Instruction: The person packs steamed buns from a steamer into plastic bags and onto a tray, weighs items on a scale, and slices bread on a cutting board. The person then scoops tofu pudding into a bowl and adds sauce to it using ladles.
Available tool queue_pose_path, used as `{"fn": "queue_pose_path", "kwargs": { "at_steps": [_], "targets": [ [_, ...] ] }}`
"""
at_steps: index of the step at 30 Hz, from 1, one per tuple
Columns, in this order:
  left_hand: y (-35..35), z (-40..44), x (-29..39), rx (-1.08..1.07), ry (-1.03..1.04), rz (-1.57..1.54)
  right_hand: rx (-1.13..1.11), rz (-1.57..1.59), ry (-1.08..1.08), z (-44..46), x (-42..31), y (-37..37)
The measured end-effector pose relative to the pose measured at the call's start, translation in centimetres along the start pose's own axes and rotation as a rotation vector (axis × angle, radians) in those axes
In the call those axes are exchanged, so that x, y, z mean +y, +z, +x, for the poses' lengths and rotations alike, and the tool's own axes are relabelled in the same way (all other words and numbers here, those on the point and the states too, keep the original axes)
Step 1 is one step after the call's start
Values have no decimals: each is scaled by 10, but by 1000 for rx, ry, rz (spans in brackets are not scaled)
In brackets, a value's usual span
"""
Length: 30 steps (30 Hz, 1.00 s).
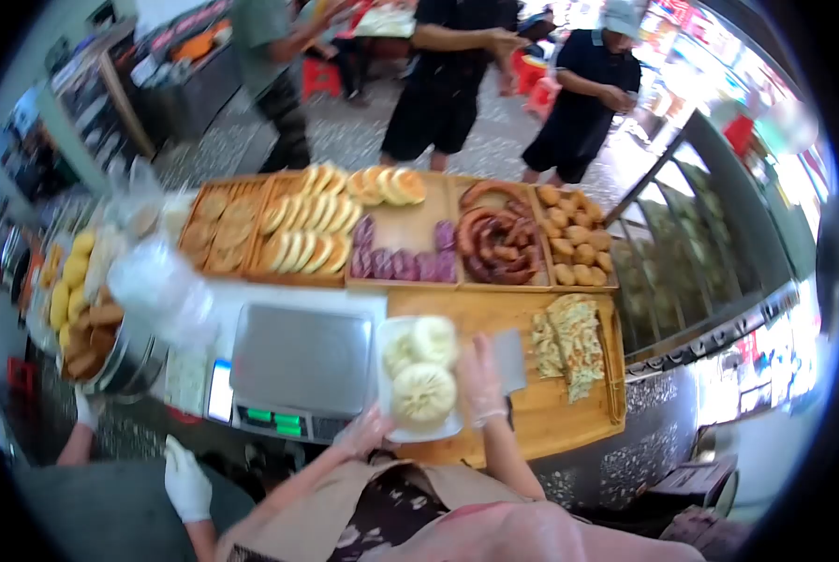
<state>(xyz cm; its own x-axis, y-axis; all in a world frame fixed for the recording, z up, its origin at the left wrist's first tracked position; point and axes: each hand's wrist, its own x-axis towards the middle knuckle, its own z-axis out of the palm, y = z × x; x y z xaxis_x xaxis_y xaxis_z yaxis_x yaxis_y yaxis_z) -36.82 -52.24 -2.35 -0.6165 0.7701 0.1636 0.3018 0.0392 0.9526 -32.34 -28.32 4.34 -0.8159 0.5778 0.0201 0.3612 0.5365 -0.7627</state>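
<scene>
A white tray [404,435] holding three pale steamed buns [423,393] sits in front of me, right of the scale. My left hand [364,433], in a clear plastic glove, is closed on the tray's near left corner. Along the tray's right side, my right hand [482,382], also in a clear glove, has its fingers stretched out; I see nothing in them. Just beyond it, a flat metal blade [508,360] lies on the wooden board [457,309].
Left of the tray is a flat-topped scale [302,351]. Wooden trays of breads [312,225], purple rolls [405,264] and sausages [499,234] line the back. Flatbread pieces [574,347] lie right. A co-worker's white-gloved hand [187,482] is at lower left; people stand opposite.
</scene>
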Motion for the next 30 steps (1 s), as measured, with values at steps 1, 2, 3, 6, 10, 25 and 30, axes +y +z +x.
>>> {"fn": "queue_pose_path", "kwargs": {
  "at_steps": [1,2,3,6,10,25,30],
  "targets": [
    [-3,2,-5,21,65,57,-105,-22,13,-5,19,6],
    [-6,3,-9,45,129,115,-211,-45,24,-11,39,12],
    [-10,1,-8,44,-98,-169,-361,15,94,-22,20,9],
    [-55,12,21,-114,-179,-179,-41,521,463,-58,-52,40],
    [-106,30,42,-330,-508,-626,105,700,601,-69,-83,75],
    [-212,19,10,-232,-360,-611,-364,1137,724,-60,-117,134],
    [-230,9,-22,-151,-510,-738,-329,1150,705,-34,-156,159]
  ]
}}
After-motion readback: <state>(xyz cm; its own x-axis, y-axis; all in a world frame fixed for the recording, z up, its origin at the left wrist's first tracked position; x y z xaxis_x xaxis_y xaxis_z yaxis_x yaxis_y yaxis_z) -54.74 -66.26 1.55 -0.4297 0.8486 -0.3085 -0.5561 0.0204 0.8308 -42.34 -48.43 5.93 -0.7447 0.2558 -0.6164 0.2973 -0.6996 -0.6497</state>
